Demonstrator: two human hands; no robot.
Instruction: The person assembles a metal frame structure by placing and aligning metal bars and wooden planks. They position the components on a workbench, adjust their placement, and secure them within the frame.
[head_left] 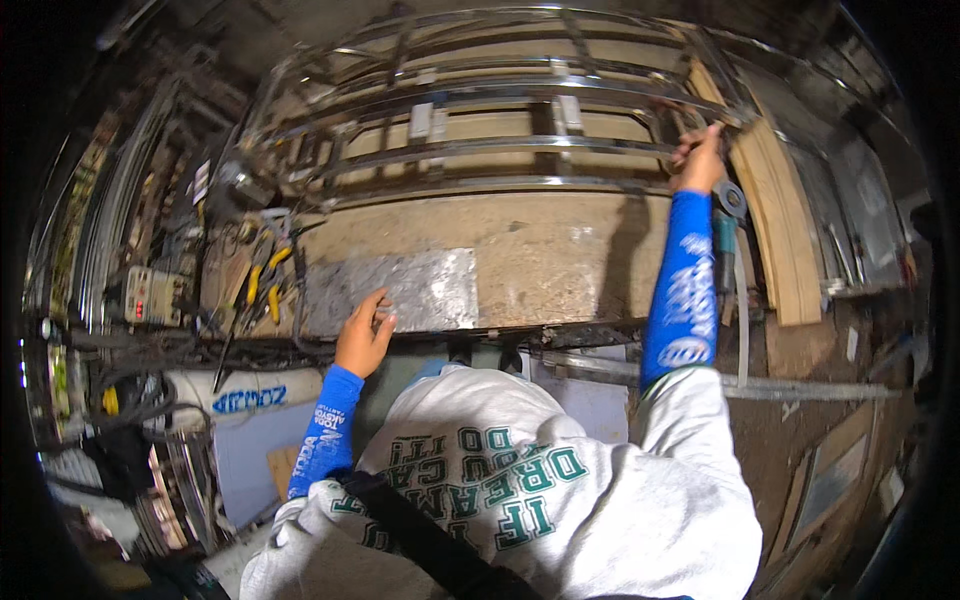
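My left hand (365,335) hovers by the bench's front edge, beside a dull grey metal sheet (420,290); its fingers are apart and hold nothing. My right arm stretches far forward. At its end my right hand (699,160) is curled near the right end of a shiny metal frame (480,145) made of long bars and crosspieces. Something dark shows at its fingers, too blurred to name. Just below that hand lies a teal angle grinder (726,240) with a round grey head, partly covered by my sleeve.
Yellow-handled pliers (256,280) lie among tools at the bench's left. A wooden plank (775,220) runs along the right. A boxy machine with a lit display (150,297) stands at the left, cables below it. A metal bar (810,390) crosses the lower right.
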